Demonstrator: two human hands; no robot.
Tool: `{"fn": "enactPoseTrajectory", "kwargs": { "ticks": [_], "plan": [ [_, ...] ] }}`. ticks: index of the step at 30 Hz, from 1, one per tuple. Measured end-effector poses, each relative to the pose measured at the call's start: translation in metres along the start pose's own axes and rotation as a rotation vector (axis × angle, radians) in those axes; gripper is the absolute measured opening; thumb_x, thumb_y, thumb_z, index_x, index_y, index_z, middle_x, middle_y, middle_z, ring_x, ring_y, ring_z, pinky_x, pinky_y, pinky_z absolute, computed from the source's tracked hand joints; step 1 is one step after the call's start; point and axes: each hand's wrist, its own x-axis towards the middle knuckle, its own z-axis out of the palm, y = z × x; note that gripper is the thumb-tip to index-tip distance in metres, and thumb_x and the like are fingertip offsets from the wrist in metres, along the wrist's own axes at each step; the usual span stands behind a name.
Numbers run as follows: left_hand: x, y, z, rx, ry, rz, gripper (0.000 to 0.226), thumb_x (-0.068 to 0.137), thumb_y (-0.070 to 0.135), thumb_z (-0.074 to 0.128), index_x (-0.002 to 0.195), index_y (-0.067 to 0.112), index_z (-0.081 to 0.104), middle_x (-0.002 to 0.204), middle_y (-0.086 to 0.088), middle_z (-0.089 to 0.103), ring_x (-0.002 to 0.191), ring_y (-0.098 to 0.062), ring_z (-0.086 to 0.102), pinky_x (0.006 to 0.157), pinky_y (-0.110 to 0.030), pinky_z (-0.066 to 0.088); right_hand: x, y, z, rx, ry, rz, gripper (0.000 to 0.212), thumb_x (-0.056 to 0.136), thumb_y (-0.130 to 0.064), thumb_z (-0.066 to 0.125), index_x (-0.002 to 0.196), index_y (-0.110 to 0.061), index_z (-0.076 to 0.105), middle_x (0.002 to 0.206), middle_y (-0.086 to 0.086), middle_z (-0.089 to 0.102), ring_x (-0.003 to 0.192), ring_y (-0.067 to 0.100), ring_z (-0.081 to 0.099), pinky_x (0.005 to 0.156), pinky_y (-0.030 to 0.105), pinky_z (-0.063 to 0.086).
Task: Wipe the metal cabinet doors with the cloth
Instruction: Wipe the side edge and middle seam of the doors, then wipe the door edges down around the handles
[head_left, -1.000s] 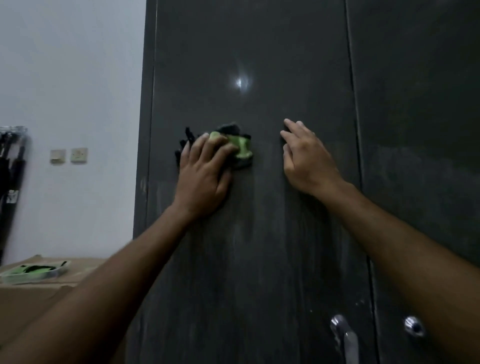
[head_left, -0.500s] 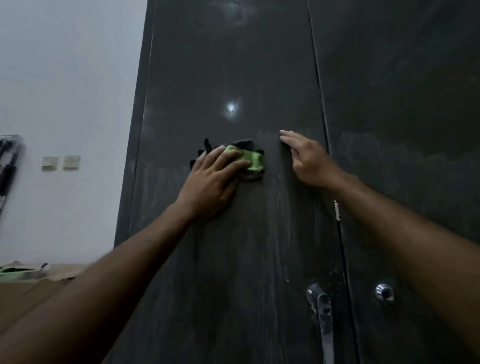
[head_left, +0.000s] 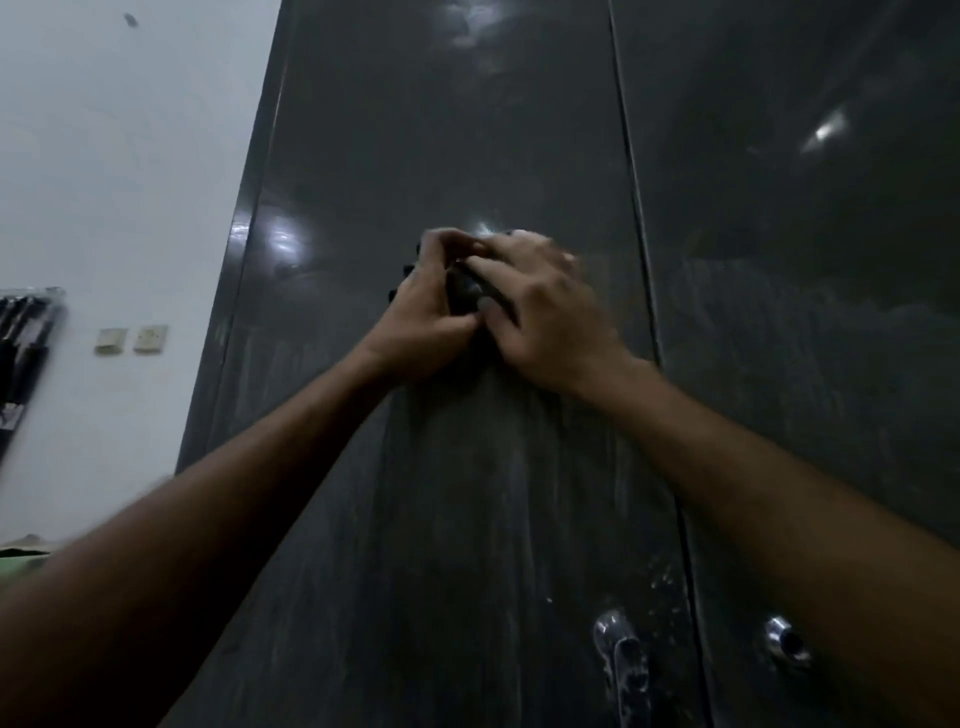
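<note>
While the left hand (head_left: 421, 317) kept the cloth (head_left: 465, 291) pressed on the left cabinet door (head_left: 441, 130), the right hand (head_left: 540, 312) came over from its spot flat on the door a second ago and now meets it. Both hands are bunched together at mid-height of the left door, touching each other.

Left hand: fingers curled over the top of the cloth, gripping it against the metal. Earlier its fingers lay flat across the cloth. Right hand: fingers half bent, tips on the cloth; whether it truly pinches the cloth or only presses on it, cannot tell, partly motion-blurred.

Cloth: only a dark wad shows in the gap between the two hands, plus small dark bits sticking out at the left hand's outer edge. The green part seen half a second ago is now covered.

View has tilted up and swung left versus before: the door seam sits further right, more of the right cabinet door (head_left: 805, 260) shows, streaky wipe marks on both.

Lever handle (head_left: 621, 654) low on the left door, round knob (head_left: 784, 639) low on the right door. Two wall switches (head_left: 132, 339) on the white wall (head_left: 114, 156) to the left.
</note>
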Motion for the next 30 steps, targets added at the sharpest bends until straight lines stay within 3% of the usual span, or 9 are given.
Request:
{"fn": "enactPoseTrajectory", "kwargs": {
  "ticks": [3, 6, 10, 14, 16, 20, 23, 27, 30],
  "plan": [
    [0.0, 0.006, -0.019, -0.245, 0.136, -0.146, 0.062, 0.08, 0.017, 0.067, 0.132, 0.019, 0.034, 0.136, -0.008, 0.047, 0.116, -0.008, 0.061, 0.087, -0.023, 0.057, 0.008, -0.005, 0.02, -0.144, -0.118, -0.001, 0.054, 0.104, -0.04, 0.046, 0.155, -0.026, 0.039, 0.165, 0.002, 0.032, 0.153, 0.029, 0.023, 0.122, 0.055, 0.018],
    [-0.017, -0.01, -0.028, 0.043, 0.24, -0.089, 0.06, 0.082, 0.038, 0.061, 0.137, 0.02, 0.044, 0.137, -0.008, 0.049, 0.122, -0.013, 0.053, 0.098, -0.031, 0.052, 0.011, -0.004, 0.028, -0.315, -0.12, -0.013, 0.054, 0.101, -0.044, 0.048, 0.153, -0.04, 0.038, 0.158, 0.008, 0.035, 0.146, 0.034, 0.029, 0.11, 0.061, 0.026],
    [-0.042, -0.043, -0.022, 0.513, 0.192, -0.016, 0.067, 0.095, 0.05, 0.047, 0.15, 0.011, 0.047, 0.152, -0.009, 0.047, 0.144, -0.024, 0.042, 0.123, -0.052, 0.032, -0.011, 0.023, 0.015, -0.356, 0.08, 0.063, 0.042, 0.093, -0.033, 0.056, 0.134, -0.035, 0.062, 0.135, 0.012, 0.056, 0.121, 0.039, 0.051, 0.102, 0.057, 0.036],
    [-0.048, -0.05, -0.013, 0.68, 0.144, -0.024, 0.07, 0.102, 0.059, 0.035, 0.16, 0.02, 0.037, 0.168, -0.002, 0.031, 0.161, -0.021, 0.017, 0.133, -0.041, 0.006, -0.001, 0.075, -0.007, -0.398, 0.15, 0.392, 0.044, 0.096, -0.029, 0.051, 0.139, -0.029, 0.06, 0.139, 0.014, 0.054, 0.126, 0.041, 0.049, 0.113, 0.054, 0.03],
    [-0.049, -0.05, -0.011, 0.704, 0.139, -0.035, 0.072, 0.101, 0.06, 0.032, 0.162, 0.021, 0.033, 0.171, -0.001, 0.027, 0.162, -0.019, 0.013, 0.133, -0.038, 0.002, 0.019, 0.062, 0.001, -0.35, 0.158, 0.401, 0.047, 0.094, -0.031, 0.048, 0.139, -0.03, 0.06, 0.14, 0.013, 0.055, 0.127, 0.038, 0.048, 0.112, 0.049, 0.031],
    [-0.051, -0.05, -0.011, 0.731, 0.127, -0.045, 0.075, 0.1, 0.062, 0.029, 0.163, 0.022, 0.031, 0.172, -0.002, 0.025, 0.162, -0.019, 0.012, 0.133, -0.038, 0.002, -0.015, 0.022, 0.014, -0.205, 0.055, 0.08, 0.044, 0.087, -0.03, 0.052, 0.128, -0.025, 0.069, 0.133, 0.013, 0.06, 0.125, 0.037, 0.052, 0.11, 0.048, 0.035],
    [-0.051, -0.048, -0.011, 0.739, 0.129, -0.039, 0.075, 0.1, 0.062, 0.03, 0.163, 0.021, 0.031, 0.172, -0.003, 0.026, 0.162, -0.02, 0.013, 0.133, -0.039, 0.003, -0.066, 0.044, -0.009, -0.273, -0.013, -0.055, 0.044, 0.084, -0.026, 0.052, 0.123, -0.02, 0.07, 0.131, 0.014, 0.062, 0.124, 0.037, 0.054, 0.111, 0.05, 0.039],
    [-0.052, -0.046, -0.008, 0.748, 0.148, -0.022, 0.074, 0.1, 0.058, 0.034, 0.161, 0.017, 0.035, 0.17, -0.007, 0.03, 0.161, -0.026, 0.018, 0.132, -0.044, 0.007, -0.039, 0.099, -0.041, -0.457, 0.128, 0.256, 0.048, 0.083, -0.013, 0.051, 0.127, -0.019, 0.068, 0.131, 0.015, 0.062, 0.121, 0.043, 0.054, 0.111, 0.052, 0.037],
    [-0.055, -0.042, -0.005, 0.769, 0.154, -0.003, 0.069, 0.101, 0.053, 0.036, 0.156, 0.012, 0.044, 0.166, -0.012, 0.037, 0.157, -0.032, 0.028, 0.131, -0.049, 0.014, -0.014, 0.076, -0.029, -0.358, 0.143, 0.388, 0.048, 0.087, -0.013, 0.051, 0.131, -0.021, 0.067, 0.136, 0.012, 0.061, 0.126, 0.042, 0.05, 0.114, 0.051, 0.033]
  ]
}}
